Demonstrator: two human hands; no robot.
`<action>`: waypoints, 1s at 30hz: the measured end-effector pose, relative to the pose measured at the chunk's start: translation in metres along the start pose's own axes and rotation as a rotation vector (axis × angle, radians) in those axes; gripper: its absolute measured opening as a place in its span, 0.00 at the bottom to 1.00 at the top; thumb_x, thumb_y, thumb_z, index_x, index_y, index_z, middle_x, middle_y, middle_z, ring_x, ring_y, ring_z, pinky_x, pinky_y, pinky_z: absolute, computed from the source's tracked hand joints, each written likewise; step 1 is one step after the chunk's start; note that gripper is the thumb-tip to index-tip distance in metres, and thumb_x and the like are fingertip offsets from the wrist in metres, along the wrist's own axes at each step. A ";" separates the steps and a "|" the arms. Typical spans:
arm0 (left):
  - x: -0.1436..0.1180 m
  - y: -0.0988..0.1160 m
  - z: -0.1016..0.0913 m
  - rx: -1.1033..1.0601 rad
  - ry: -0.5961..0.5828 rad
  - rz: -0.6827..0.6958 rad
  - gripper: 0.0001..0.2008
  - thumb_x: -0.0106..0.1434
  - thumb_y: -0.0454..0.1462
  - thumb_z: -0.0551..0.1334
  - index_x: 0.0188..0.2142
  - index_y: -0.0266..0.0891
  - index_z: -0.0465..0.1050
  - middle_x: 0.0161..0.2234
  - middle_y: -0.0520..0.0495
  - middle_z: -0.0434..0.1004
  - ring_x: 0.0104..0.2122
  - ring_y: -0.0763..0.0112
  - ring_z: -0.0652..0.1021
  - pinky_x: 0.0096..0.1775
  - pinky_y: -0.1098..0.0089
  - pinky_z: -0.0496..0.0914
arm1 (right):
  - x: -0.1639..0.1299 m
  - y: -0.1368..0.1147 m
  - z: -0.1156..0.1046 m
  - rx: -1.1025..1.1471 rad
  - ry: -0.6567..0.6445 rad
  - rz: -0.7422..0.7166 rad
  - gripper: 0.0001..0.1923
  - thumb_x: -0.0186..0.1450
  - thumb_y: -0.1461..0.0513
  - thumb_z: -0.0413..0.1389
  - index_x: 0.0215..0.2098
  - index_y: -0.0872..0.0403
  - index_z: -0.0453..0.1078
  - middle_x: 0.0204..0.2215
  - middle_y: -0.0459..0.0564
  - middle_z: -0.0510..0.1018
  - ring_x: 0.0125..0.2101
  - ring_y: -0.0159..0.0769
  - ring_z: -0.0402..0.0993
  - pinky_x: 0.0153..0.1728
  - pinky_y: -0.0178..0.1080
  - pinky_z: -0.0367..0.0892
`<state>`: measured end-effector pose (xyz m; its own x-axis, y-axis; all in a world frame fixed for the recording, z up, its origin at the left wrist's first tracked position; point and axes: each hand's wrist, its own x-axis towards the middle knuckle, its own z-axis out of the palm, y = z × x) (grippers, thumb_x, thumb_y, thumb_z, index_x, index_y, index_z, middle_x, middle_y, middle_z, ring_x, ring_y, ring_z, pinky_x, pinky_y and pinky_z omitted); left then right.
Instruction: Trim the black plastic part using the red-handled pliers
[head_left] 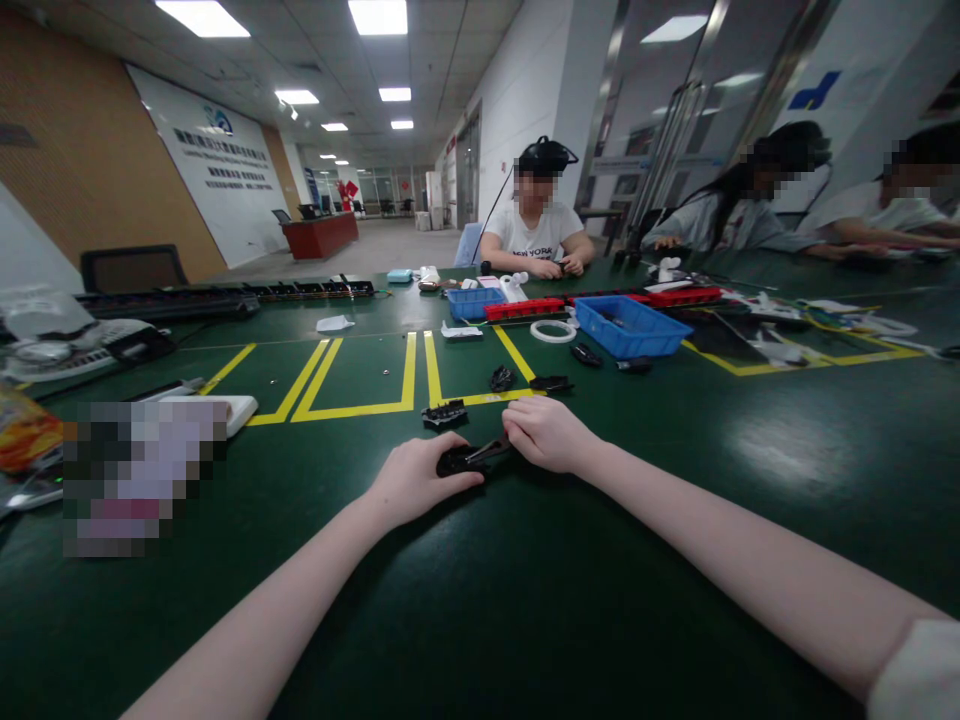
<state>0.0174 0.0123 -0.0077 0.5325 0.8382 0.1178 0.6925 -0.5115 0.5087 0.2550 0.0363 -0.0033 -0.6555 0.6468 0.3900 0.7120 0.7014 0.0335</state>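
Observation:
My left hand is closed around a small black plastic part just above the green table, thumb in front and fingers behind. My right hand is a fist pinching slim dark tweezers; their pale tip points left and reaches the black part. Fingers hide much of both things, so I cannot tell what the tip touches. Just beyond my hands lie a black part with a toothed edge, a crumpled-looking black piece and a flat black piece.
Yellow tape marks boxes on the green table. A blue bin stands right of centre, with a white tape ring beside it. Red strips lie further back. A white power bank-like block is at left. Several people sit opposite.

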 end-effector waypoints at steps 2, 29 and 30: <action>0.000 0.000 0.000 0.001 0.005 -0.002 0.21 0.58 0.54 0.61 0.47 0.48 0.72 0.38 0.51 0.80 0.34 0.63 0.78 0.35 0.67 0.68 | 0.000 -0.001 -0.001 -0.010 -0.004 0.000 0.15 0.68 0.62 0.41 0.26 0.54 0.63 0.25 0.49 0.70 0.27 0.34 0.63 0.31 0.37 0.54; -0.001 0.002 -0.001 -0.004 -0.001 -0.018 0.22 0.58 0.54 0.61 0.48 0.48 0.72 0.39 0.51 0.80 0.35 0.62 0.78 0.37 0.65 0.70 | -0.001 -0.004 -0.002 0.008 0.040 0.020 0.18 0.70 0.59 0.40 0.27 0.54 0.65 0.26 0.50 0.71 0.29 0.35 0.64 0.32 0.38 0.54; -0.001 0.002 -0.001 -0.004 -0.001 -0.017 0.22 0.58 0.54 0.61 0.48 0.49 0.72 0.39 0.51 0.80 0.35 0.62 0.78 0.37 0.65 0.70 | -0.001 -0.004 -0.002 0.012 0.040 0.020 0.19 0.70 0.59 0.40 0.27 0.54 0.65 0.25 0.49 0.71 0.29 0.34 0.64 0.32 0.38 0.54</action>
<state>0.0173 0.0106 -0.0060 0.5213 0.8465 0.1083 0.6996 -0.4966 0.5137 0.2534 0.0322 -0.0020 -0.6307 0.6480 0.4269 0.7213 0.6924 0.0146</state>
